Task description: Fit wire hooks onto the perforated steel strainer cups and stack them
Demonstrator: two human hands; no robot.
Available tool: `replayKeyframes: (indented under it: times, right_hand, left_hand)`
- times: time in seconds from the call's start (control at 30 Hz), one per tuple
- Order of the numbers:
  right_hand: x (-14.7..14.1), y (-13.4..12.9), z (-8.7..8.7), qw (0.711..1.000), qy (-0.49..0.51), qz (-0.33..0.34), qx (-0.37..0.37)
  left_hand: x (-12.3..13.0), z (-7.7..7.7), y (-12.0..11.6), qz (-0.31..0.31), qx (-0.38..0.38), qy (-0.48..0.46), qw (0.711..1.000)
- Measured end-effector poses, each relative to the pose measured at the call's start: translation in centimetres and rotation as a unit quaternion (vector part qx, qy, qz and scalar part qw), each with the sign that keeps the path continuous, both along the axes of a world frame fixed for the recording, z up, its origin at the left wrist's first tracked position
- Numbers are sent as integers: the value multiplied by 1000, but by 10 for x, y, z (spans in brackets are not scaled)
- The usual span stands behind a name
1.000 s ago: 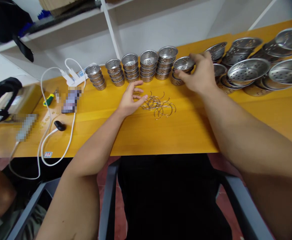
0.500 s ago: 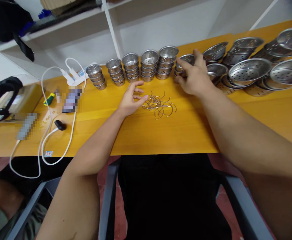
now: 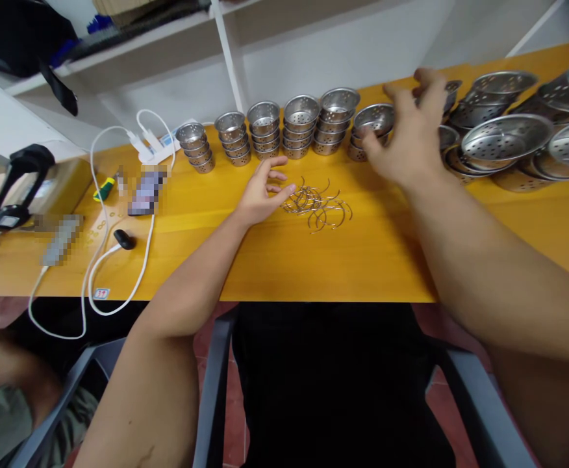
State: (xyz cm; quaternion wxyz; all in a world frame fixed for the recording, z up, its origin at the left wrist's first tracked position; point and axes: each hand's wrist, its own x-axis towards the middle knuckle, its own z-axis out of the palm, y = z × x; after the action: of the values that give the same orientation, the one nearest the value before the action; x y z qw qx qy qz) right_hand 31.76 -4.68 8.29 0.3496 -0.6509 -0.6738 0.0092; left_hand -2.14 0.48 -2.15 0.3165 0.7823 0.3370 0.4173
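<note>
My left hand (image 3: 265,194) rests on the table beside a loose pile of thin curved metal wires (image 3: 314,203), its fingers apart and holding nothing. My right hand (image 3: 414,133) is spread, with nothing in its grasp, just right of a short stack of perforated metal cups (image 3: 373,119). Its thumb is near that stack's rim; whether it touches is unclear. More stacks of such cups, among them one at the left end (image 3: 191,134), stand in a row along the back. Larger perforated metal cups (image 3: 506,140) stand and lean behind and to the right of my right hand.
On the left are a power strip (image 3: 155,153), a phone (image 3: 147,193), white cables, a green and yellow tool (image 3: 104,190) and a black device (image 3: 17,185) by a box. A shelf (image 3: 143,36) runs behind the table. Another person's leg (image 3: 16,370) shows at lower left.
My right hand has moved right, away from the short cup stack and toward the larger cups, with its fingers spread wider. My left hand has barely moved. The view has shifted slightly.
</note>
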Motion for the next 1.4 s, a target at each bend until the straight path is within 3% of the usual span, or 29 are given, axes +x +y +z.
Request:
replayKeyframes:
  times: [0.07, 0.17, 0.27, 0.33, 0.53, 0.8, 0.93, 1.07, 1.23, 1.4]
  right_hand:
    - [-1, -7, 10, 1000, 7, -19, 9]
    - [-4, -11, 17, 996, -14, -41, -75]
    - [-4, -6, 12, 984, -59, -10, -167]
    - [-2, 0, 3, 979, -68, 15, -190]
    - [9, 13, -12, 980, -49, 26, -190]
    - [26, 8, -5, 996, -18, -34, -80]
    - [30, 9, -1, 985, -23, -107, -137]
    - [34, 14, -6, 969, -10, -123, -216]
    - [38, 19, -16, 974, 10, -120, -190]
    - [23, 7, -3, 977, -2, -103, -188]
  left_hand:
    - [0, 0, 0, 5, 3, 3, 1000]
    - [1, 2, -3, 12, -6, 0, 1000]
    - [2, 4, -5, 4, -14, -17, 1000]
    - [2, 5, -6, 2, -17, -22, 1000]
    - [3, 8, -7, 10, -24, -17, 1000]
    - [4, 10, -9, 11, -20, -15, 1000]
    - [3, 10, -9, 3, -23, -11, 1000]
    - [1, 8, -7, -6, -12, 3, 1000]
    - [-1, 8, -6, -7, 7, 11, 1000]
    - [1, 12, -8, -11, 5, 3, 1000]
